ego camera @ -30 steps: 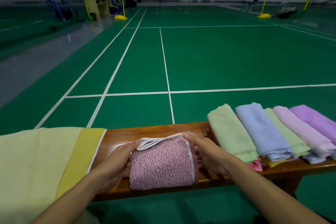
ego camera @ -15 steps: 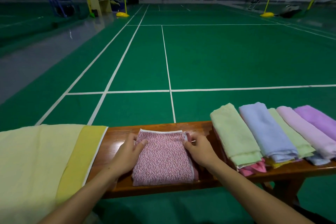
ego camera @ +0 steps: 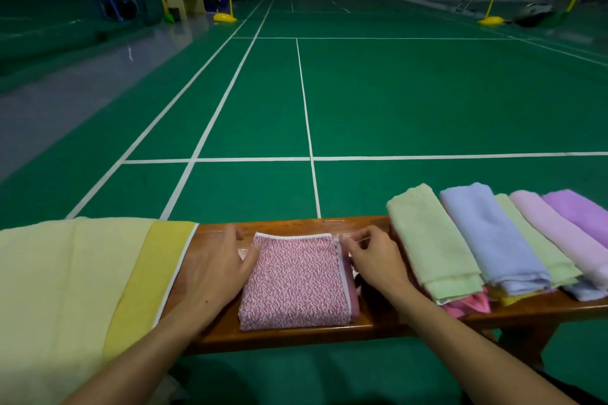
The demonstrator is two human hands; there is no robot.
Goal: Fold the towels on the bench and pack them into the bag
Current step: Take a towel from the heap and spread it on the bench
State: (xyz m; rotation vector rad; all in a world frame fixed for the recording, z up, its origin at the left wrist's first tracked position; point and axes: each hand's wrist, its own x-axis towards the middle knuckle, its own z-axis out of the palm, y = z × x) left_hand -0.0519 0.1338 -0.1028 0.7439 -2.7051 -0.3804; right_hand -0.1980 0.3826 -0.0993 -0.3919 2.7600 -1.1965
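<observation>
We see the left hand (ego camera: 215,268) flat at nine o'clock and the right hand (ego camera: 373,258) pinching at three o'clock on the folded pink speckled towel (ego camera: 296,283).

We saw a pink speckled towel (ego camera: 296,283) with white edging lying folded into a flat square at the middle of the wooden bench (ego camera: 296,337). To its right, folded towels (ego camera: 493,240) in pale green, blue, pink and purple lay overlapping in a row, while a large yellow cloth (ego camera: 65,289) draped over the bench's left end.
</observation>
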